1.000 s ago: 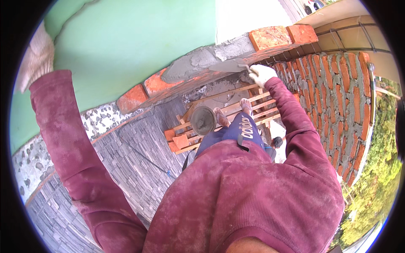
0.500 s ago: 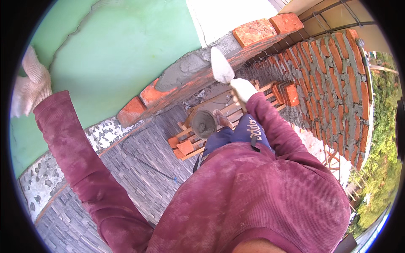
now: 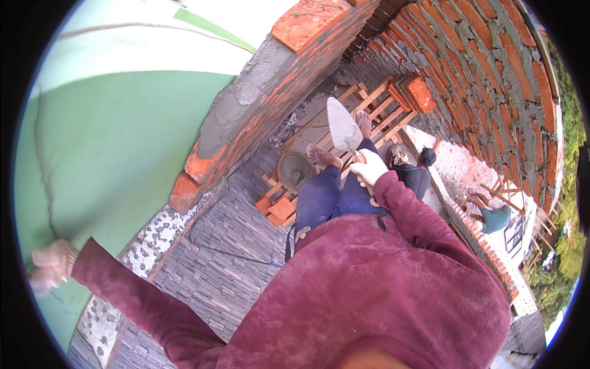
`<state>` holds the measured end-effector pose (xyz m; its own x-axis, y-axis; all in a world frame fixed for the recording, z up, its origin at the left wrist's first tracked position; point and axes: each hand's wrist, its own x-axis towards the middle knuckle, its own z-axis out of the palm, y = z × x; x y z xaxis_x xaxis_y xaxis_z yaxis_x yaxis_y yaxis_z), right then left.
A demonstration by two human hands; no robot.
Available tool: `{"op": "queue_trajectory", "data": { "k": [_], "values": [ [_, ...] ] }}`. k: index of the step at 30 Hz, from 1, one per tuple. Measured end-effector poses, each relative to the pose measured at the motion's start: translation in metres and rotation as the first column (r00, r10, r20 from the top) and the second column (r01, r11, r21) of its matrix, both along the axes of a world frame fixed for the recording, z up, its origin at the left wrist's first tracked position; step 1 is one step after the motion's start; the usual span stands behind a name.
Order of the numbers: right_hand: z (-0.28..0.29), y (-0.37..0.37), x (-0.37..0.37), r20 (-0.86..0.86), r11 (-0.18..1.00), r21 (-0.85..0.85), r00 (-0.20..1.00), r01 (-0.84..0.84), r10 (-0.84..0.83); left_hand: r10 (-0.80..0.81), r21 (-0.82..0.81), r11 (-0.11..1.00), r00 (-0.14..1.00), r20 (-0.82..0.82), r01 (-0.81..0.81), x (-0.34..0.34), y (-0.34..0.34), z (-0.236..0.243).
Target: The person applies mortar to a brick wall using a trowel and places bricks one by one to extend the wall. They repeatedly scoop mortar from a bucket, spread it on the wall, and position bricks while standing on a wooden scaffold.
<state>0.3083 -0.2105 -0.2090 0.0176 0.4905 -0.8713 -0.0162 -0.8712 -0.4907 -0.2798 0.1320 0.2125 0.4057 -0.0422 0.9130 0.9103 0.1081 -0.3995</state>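
In my gloved right hand [image 3: 369,167] is a pointing trowel [image 3: 343,126], gripped by its handle in front of my thighs, its pale blade tipped up and away from me. My gloved left hand [image 3: 53,265] is stretched far out to the left, before the green wall [image 3: 123,147]; motion smears its fingers. Between the two hands runs a brick wall [image 3: 295,86] with wet grey mortar [image 3: 243,92] spread along its top. Beyond the mortar, a red brick [image 3: 307,24] sits on the wall. A bucket of mortar [image 3: 296,171] stands by my feet.
I stand on a wooden slat platform [image 3: 384,117] holding stacked bricks [image 3: 413,93] and loose bricks [image 3: 281,209]. A tall rough brick wall [image 3: 473,74] rises at the right. Below are a person in dark clothes [image 3: 415,178] and another in green [image 3: 495,218].
The view has turned and shifted. My right hand with the trowel has drawn back from the mortared wall top toward my legs. My left hand sits lower in view. People below have come into sight.
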Motion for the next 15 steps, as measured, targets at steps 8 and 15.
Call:
{"op": "queue_trajectory", "data": {
  "k": [8,15],
  "values": [
    [-0.101,-0.088,0.051,-0.016,0.708,-0.127,0.712,0.695,-0.702,0.073,-0.756,-0.358,0.824,0.562,0.548,0.401,-0.153,-0.306],
    [-0.161,-0.103,0.027,-0.089,0.443,-0.322,0.439,0.837,-0.894,-0.505,-0.629,-0.777,0.624,0.597,-0.027,0.642,-0.191,-0.611]
  ]
}}
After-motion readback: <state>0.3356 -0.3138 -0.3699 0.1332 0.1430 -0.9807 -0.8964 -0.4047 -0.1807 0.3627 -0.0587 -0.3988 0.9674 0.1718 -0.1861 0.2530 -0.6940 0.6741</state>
